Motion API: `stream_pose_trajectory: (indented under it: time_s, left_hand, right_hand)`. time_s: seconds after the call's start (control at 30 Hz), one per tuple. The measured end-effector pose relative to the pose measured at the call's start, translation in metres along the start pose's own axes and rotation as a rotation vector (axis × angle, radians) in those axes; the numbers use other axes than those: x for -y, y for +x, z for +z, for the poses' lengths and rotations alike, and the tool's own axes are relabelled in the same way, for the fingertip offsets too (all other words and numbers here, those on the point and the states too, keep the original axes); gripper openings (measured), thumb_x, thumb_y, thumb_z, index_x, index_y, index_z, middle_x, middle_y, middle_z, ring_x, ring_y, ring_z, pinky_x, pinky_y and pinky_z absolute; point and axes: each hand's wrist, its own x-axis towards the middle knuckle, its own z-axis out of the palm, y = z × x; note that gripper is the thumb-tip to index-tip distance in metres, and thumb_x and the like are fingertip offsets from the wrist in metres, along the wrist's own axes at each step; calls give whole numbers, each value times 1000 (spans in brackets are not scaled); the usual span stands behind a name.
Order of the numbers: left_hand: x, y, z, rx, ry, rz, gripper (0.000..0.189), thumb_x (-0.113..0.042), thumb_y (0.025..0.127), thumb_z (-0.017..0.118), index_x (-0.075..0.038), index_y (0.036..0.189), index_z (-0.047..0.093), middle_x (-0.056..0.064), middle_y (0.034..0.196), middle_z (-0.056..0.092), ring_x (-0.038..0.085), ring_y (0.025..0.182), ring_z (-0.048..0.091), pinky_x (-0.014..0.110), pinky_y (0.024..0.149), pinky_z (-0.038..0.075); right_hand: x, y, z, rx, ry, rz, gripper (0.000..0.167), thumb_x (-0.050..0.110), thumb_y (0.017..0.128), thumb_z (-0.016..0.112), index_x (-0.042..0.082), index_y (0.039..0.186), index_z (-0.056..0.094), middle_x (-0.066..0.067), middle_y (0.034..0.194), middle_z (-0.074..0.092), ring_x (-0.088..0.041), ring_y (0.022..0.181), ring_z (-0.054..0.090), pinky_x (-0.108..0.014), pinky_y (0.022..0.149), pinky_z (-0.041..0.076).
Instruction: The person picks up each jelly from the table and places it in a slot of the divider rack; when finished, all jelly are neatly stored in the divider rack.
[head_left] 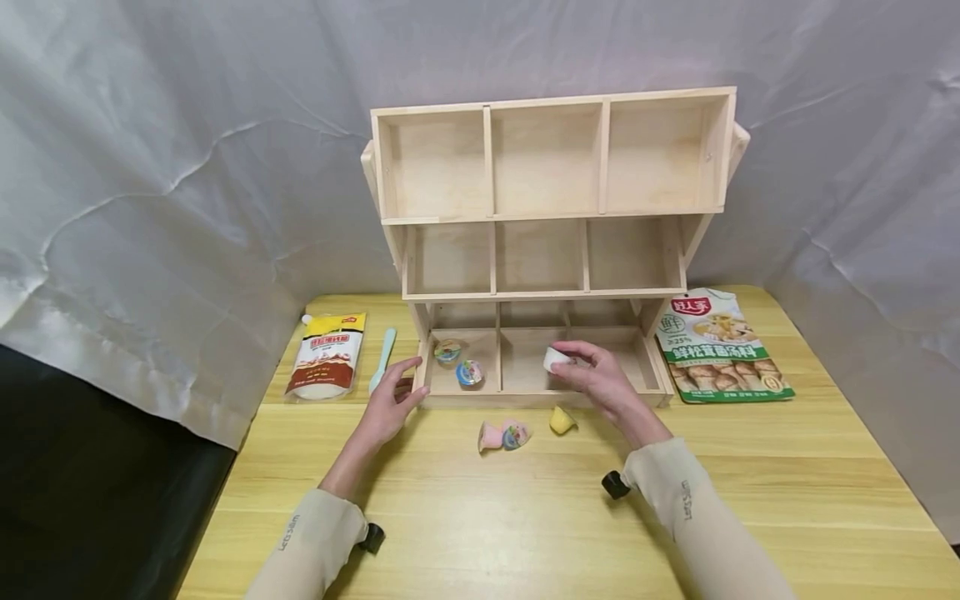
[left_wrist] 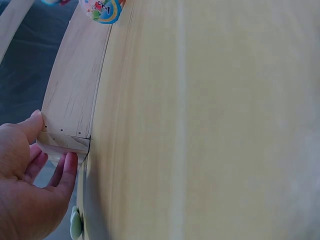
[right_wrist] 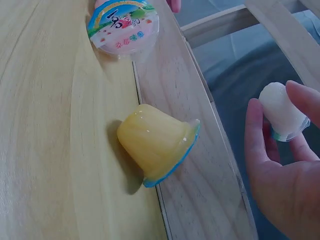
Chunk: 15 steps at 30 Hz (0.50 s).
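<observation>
My right hand [head_left: 606,385] holds a white jelly cup [head_left: 555,359] over the bottom middle compartment of a wooden storage rack [head_left: 461,400]. In the right wrist view, the fingers and thumb pinch this white cup [right_wrist: 283,111] by its sides. My left hand [head_left: 388,406] grips the rack's front left corner, thumb on one face and fingertips on another, as the left wrist view shows. Two jelly cups, one greenish [head_left: 447,351] and one blue-lidded [head_left: 469,373], lie in the bottom left compartment. A yellow jelly cup [head_left: 562,421] lies on its side before the rack.
Two pink jelly cups [head_left: 491,437] lie on the wooden table [head_left: 480,533] in front of the rack. A spouted pouch [head_left: 326,357] and a pale green spoon [head_left: 384,358] are at the left. At the right lies a green and white food bag [head_left: 722,346]. Grey curtains surround the table.
</observation>
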Motion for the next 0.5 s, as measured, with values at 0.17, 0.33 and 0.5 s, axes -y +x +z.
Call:
stream_pose_trajectory:
  time_s: [0.17,0.33,0.5]
  left_hand:
    - [-14,-4,-2,12,7,-12,58,-6,102,64,-3,155,42,24,159,37,50,134,52,59,116,45]
    - [-22,-8,-3,-1,-10,15,56,-4,101,65,-2,153,44,26,156,40,51,132,53,60,115,45]
    - [-40,-14,-5,15,-11,5,56,-2,101,64,3,152,43,28,156,40,52,132,53,61,114,45]
  right_hand:
    - [0,1,1,28,103,-3,51,1,98,67,-9,145,49,-10,132,49,-17,106,65,-35,106,57]
    - [2,2,3,19,152,-7,52,8,100,67,-11,145,47,-10,131,52,-17,105,69,-42,111,52]
    - [2,4,4,-4,169,-33,37,7,99,69,-2,134,61,-7,126,58,-17,103,71,-39,106,56]
